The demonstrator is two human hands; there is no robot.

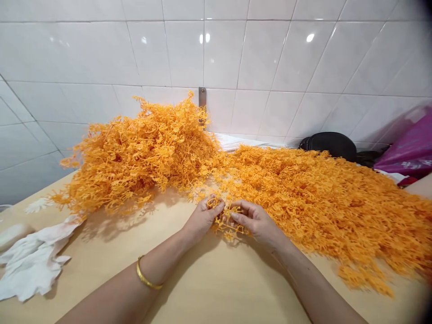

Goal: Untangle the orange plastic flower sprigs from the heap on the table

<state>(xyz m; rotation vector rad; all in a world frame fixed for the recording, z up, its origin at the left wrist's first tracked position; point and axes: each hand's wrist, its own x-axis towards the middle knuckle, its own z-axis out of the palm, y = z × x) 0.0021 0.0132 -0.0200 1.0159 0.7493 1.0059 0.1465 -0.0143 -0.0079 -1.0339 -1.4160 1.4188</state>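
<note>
Left hand [200, 218] closed, thumb and fingers pinching an orange sprig [229, 235] above the near-middle of the worktop [202, 292]. Right hand [258, 223] at the sprig's right side, fingers curled, thumb close to the strands; cannot tell whether it grips. Tall orange heap [135, 157] far left; lower, wider orange pile [324, 202] to the right. White cloth [37, 258] at left edge, near the tall heap. Step in hand, as judged: two-handed fingertip work on one sprig. Next move seems to call for a steady left pinch and careful right-fingertip placement among thin strands.
</note>
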